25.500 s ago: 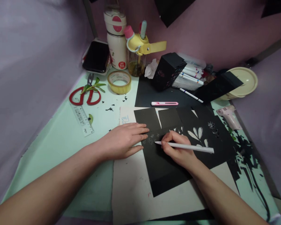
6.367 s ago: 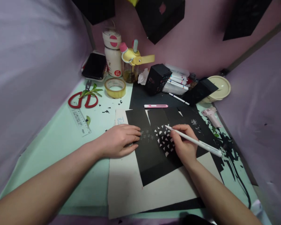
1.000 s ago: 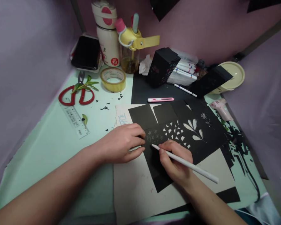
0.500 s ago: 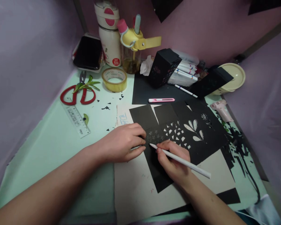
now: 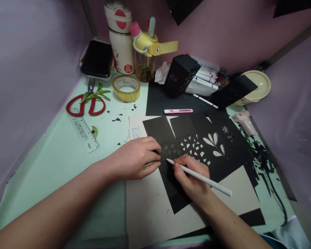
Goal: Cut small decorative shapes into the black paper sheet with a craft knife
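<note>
A white pen (image 5: 204,179) is pinched in my right hand (image 5: 191,174), its tip touching or just above the black paper (image 5: 176,199). Small stars and thin lines are drawn in pale strokes left of the tip. Along the same sheet run cut-out openings: a cluster of little shapes, a leafy sprig and small flowers. My left hand (image 5: 145,157) rests palm down at the sheet's left edge, fingers bent but slightly apart, with nothing visible in them. Beneath the sheet lies a grey board (image 5: 147,214).
A pink utility knife (image 5: 178,111) lies beyond the sheet. Red-handled scissors (image 5: 86,103), a clear ruler (image 5: 86,136) and a tape roll (image 5: 126,93) are at left. Bottles, a black box (image 5: 181,74) and markers (image 5: 206,77) stand behind. Black scraps (image 5: 265,166) and a pink tool (image 5: 245,121) are at right.
The pen tip has shifted very slightly right along the paper. My left hand stays practically where it was, and the other things have not moved.
</note>
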Tool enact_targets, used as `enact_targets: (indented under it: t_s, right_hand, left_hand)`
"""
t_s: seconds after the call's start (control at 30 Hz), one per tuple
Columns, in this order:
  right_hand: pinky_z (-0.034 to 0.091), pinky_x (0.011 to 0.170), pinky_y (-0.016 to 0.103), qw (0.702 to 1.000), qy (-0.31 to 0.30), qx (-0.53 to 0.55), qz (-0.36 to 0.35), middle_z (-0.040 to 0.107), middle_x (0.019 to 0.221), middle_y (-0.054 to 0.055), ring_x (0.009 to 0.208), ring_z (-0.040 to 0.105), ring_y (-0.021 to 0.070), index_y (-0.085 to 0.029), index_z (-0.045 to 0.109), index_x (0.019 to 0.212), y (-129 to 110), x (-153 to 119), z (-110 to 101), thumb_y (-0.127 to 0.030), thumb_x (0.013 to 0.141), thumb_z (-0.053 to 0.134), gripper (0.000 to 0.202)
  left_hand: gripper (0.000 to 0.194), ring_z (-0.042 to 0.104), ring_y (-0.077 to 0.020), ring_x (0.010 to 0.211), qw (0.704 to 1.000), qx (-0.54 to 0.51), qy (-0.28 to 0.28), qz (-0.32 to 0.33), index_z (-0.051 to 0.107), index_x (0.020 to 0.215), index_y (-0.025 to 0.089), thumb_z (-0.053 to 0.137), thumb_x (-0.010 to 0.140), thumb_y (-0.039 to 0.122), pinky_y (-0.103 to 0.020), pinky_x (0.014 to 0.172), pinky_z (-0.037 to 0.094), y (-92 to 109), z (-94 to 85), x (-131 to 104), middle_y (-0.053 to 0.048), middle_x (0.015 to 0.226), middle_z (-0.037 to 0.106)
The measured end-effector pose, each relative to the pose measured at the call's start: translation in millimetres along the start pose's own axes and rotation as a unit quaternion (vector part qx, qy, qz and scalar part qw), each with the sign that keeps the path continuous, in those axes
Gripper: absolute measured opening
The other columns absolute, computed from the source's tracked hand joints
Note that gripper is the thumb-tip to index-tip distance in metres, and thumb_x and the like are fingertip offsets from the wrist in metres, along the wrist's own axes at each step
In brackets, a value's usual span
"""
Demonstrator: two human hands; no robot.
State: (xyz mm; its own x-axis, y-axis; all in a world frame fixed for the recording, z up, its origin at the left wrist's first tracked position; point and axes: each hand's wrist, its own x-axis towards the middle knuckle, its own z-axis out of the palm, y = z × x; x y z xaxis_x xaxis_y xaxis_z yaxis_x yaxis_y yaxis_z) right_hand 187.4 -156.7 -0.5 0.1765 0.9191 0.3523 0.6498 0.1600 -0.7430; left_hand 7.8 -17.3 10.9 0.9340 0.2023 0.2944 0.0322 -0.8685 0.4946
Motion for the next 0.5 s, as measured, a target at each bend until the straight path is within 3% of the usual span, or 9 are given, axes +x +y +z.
enact_targets:
  t_s: [0.5]
  right_hand:
    - [0.049, 0.057, 0.023, 0.999, -0.028, 0.032, -0.027, 0.067, 0.069, 0.0, 0.059, 0.062, 0.0118, -0.019, 0.061, 0.076, 1.5, 0.1, -1.3, -0.011, 0.087, 0.059, 0.013]
  left_hand:
    - [0.023, 0.061, -0.0213, 0.092, 1.0, 0.002, 0.003, -0.003, 0.073, 0.088, 0.016, 0.052, 0.094, 0.023, -0.034, 0.079, 0.052, -0.3, 2.4, 1.0, -0.009, 0.097, 0.069]
